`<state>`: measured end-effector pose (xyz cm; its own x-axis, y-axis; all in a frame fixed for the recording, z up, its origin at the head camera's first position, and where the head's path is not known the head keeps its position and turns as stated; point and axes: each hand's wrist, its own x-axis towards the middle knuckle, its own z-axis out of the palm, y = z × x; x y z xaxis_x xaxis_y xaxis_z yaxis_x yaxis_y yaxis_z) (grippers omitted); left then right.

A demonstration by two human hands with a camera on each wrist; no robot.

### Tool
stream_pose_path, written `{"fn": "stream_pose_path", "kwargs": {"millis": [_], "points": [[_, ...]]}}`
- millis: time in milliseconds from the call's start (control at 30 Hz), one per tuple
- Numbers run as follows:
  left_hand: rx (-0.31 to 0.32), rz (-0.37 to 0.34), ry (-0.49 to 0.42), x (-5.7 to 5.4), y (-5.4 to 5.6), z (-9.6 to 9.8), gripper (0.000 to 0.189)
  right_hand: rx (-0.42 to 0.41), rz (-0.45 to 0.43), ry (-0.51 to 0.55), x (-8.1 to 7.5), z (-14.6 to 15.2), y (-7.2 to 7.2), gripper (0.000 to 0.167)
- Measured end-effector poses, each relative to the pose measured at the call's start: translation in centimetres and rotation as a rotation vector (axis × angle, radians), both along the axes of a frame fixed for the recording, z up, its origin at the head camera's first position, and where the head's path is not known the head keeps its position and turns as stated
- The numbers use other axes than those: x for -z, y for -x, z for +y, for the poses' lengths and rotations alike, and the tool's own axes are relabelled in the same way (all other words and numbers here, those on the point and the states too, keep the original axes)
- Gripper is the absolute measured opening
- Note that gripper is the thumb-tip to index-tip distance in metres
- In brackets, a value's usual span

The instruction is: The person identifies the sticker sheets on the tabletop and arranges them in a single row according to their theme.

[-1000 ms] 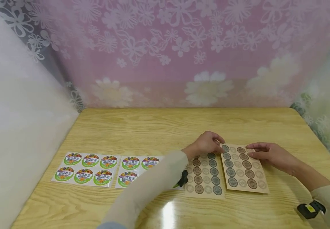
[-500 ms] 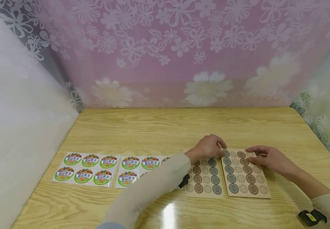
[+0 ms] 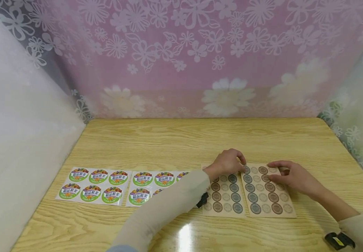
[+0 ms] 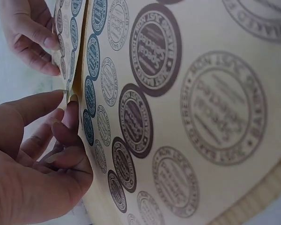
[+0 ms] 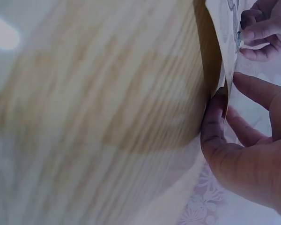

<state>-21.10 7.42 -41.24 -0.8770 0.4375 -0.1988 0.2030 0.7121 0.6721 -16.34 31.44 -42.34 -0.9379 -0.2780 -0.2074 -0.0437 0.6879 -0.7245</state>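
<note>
A brown kraft sheet of round stickers (image 3: 265, 192) lies on or just over the table at the right. My left hand (image 3: 225, 162) pinches its top left corner, and my right hand (image 3: 298, 176) pinches its upper right corner. Directly left of it is a second kraft sticker sheet (image 3: 227, 196), its top partly covered by my left hand. In the left wrist view this second sheet (image 4: 178, 93) fills the right side, beside the pinching fingers. From the right wrist, the held sheet (image 5: 227, 51) appears edge-on, with a narrow shadow under it.
Farther left on the wooden table (image 3: 169, 143) lie a white sheet of fruit stickers (image 3: 93, 187) and another such sheet (image 3: 142, 187), partly hidden by the left sleeve (image 3: 169, 199). A pink floral curtain (image 3: 169, 70) hangs behind the table.
Both hands have brought the held sticker sheet down and toward me, then slightly left, closer to the second kraft sheet. The other sheets stay in place.
</note>
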Motion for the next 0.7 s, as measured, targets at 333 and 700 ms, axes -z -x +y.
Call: {"fn": "stream_pose_path", "kwargs": {"millis": [333,700], "points": [[0.004,0.051,0.130,-0.5,-0.5,0.5,0.004,-0.041,0.038,0.044,-0.1,-1.2,-0.6,0.058],[0.028,0.068,0.172,-0.3,-0.7,0.5,0.006,-0.017,0.188,-0.159,0.1,-1.9,-1.2,0.058]]}}
